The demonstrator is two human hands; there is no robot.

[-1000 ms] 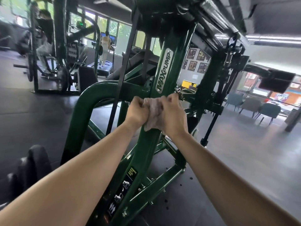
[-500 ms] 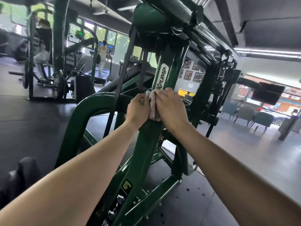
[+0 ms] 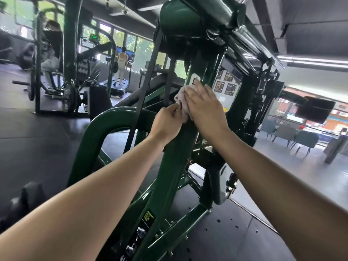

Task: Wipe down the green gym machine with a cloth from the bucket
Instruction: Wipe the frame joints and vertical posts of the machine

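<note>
The cloth (image 3: 180,101) has climbed the post (image 3: 175,166) of the machine (image 3: 105,127) and now covers most of the logo (image 3: 194,79). The right hand (image 3: 204,108) has flattened, fingers straight, pressing the cloth on. The left hand (image 3: 166,121) fingers pinch its lower edge. The wipe is probably nearing the post's top.

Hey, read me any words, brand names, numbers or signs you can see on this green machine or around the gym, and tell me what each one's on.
None can be read for certain.
Silver brand plate on the green upright: mostly covered by the right hand and cloth, no letters show.
Yellow-lettered label low on the upright: too small.
Wall posters: blurred.
Green lit display on a far machine: blurred.
</note>
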